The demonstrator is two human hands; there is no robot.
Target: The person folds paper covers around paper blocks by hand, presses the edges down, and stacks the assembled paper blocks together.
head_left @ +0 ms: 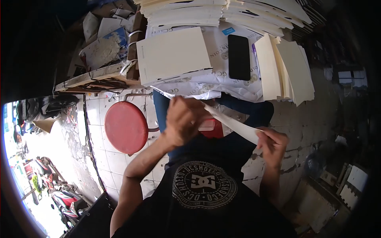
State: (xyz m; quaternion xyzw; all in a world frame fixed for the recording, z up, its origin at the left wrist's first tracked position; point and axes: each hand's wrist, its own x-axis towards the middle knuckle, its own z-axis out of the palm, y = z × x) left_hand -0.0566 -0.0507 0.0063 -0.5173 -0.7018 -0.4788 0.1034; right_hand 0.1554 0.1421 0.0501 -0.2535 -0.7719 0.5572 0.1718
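Note:
A long, narrow white paper strip (234,123) stretches between my hands, above my lap. My left hand (184,117) is closed at its upper end, the fingers slightly blurred. With thumb and fingers pinched together, my right hand (273,143) grips the lower end. Beyond my hands, on a surface covered with printed white paper (216,43), lies a stack of cream sheets (174,55). To its right is a black phone (239,57). Further right stands a bundle of folded cream sheets (283,69).
Large piles of cream sheets (182,14) rise at the back. A wooden shelf (95,78) with paper scraps is at the left. A round red stool (126,127) stands on the tiled floor. Something red (212,129) shows between my legs. Motorbikes (65,200) are outside at the lower left.

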